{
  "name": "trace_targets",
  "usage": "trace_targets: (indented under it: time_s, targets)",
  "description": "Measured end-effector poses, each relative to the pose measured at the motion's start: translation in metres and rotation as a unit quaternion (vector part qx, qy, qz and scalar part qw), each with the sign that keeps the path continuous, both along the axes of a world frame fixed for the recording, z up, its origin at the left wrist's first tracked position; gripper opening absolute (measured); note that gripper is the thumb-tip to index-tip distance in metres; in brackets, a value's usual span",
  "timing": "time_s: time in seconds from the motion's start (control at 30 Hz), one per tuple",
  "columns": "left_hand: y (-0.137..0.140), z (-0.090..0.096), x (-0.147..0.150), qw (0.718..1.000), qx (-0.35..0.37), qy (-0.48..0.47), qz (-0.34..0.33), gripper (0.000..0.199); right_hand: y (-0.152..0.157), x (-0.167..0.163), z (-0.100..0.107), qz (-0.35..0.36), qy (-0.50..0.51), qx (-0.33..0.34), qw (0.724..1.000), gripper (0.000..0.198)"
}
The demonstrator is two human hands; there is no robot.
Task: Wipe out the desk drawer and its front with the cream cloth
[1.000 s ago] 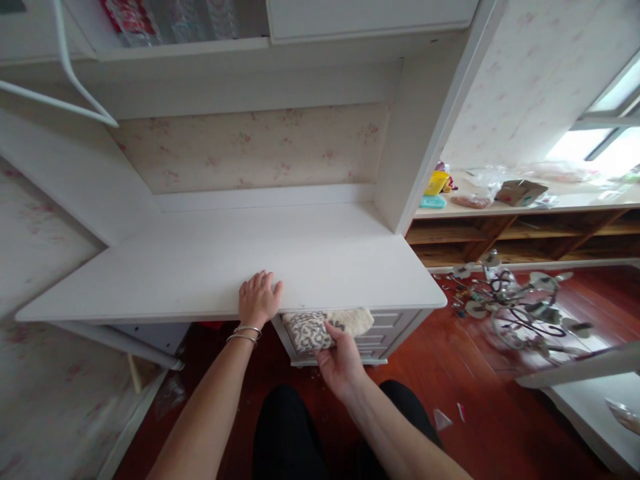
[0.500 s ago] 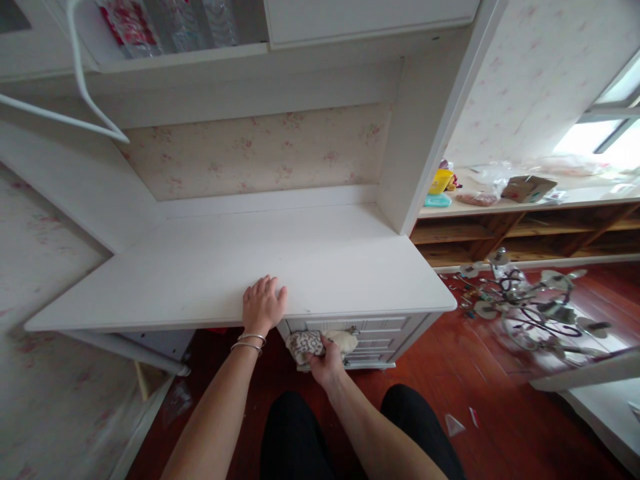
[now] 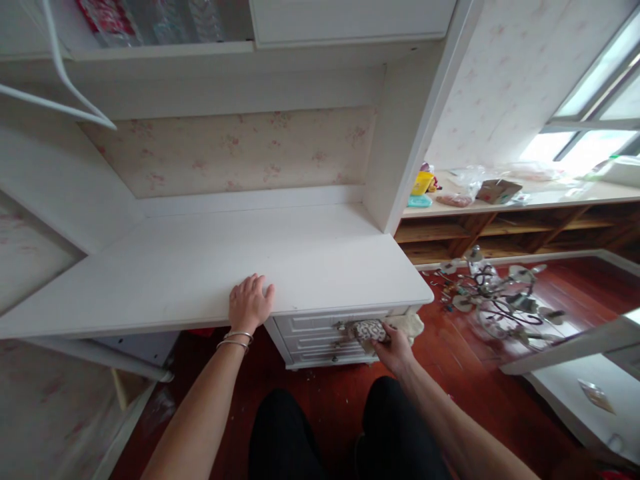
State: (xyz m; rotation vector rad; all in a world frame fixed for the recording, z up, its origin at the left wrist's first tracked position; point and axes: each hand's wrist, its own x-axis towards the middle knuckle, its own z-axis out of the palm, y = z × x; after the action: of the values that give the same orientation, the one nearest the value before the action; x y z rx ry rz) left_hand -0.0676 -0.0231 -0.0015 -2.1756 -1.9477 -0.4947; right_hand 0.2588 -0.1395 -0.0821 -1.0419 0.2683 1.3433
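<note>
My left hand [image 3: 251, 300] rests flat on the front edge of the white desk [image 3: 280, 253], fingers stretched out and holding nothing. Low at the desk's front, my right hand [image 3: 395, 350] grips a cloth [image 3: 369, 330], part grey-white patterned and part cream. The cloth lies against the upper right of the drawer unit [image 3: 305, 327] and hangs out past its right corner. Several small knobs show on the drawer fronts, and the cloth covers part of the top drawer.
Overhead, a white cable [image 3: 60, 73] hangs at the left beside an open shelf with plastic-wrapped items [image 3: 113, 20]. On the red wooden floor [image 3: 450, 373] at the right lies a chandelier [image 3: 500, 293]. Behind it stands a low wooden shelf [image 3: 440, 230] with bags and a box [image 3: 499, 191].
My right hand has moved the cloth rightward across the drawer fronts, from their left side to the right corner. My left hand stays on the desk edge. The view has shifted slightly right.
</note>
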Motion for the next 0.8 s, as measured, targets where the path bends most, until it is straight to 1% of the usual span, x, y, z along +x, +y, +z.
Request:
trace_targets:
  time_s: [0.07, 0.17, 0.23, 0.3, 0.4, 0.6, 0.7, 0.8]
  targets:
    - [0.0, -0.001, 0.0, 1.0, 0.002, -0.003, -0.001, 0.045, -0.004, 0.004, 0.02, -0.003, -0.004, 0.015, 1.0, 0.031]
    - [0.0, -0.002, 0.0, 1.0, 0.005, -0.005, -0.002, 0.045, -0.008, 0.001, 0.05, -0.015, 0.014, 0.036, 0.999, 0.028]
    - [0.0, -0.002, 0.0, 1.0, 0.005, -0.006, -0.002, 0.045, -0.01, -0.007, 0.065, -0.018, 0.033, 0.048, 0.998, 0.026]
    - [0.0, -0.003, 0.0, 1.0, 0.005, -0.007, -0.001, 0.045, -0.012, -0.02, 0.073, -0.016, 0.052, 0.058, 0.997, 0.026]
    - [0.0, -0.003, -0.001, 1.0, 0.007, -0.003, -0.003, 0.045, -0.013, -0.051, 0.078, -0.004, 0.082, 0.072, 0.994, 0.026]
    - [0.001, -0.003, 0.0, 1.0, 0.015, 0.011, 0.002, 0.044, -0.005, -0.14, 0.078, 0.06, 0.18, 0.11, 0.976, 0.024]
    - [0.002, -0.003, 0.0, 1.0, 0.015, 0.016, 0.005, 0.044, 0.004, -0.178, 0.072, 0.091, 0.223, 0.114, 0.964, 0.022]
    - [0.001, -0.002, 0.001, 1.0, 0.017, 0.02, 0.006, 0.043, 0.013, -0.206, 0.058, 0.107, 0.242, 0.113, 0.958, 0.021]
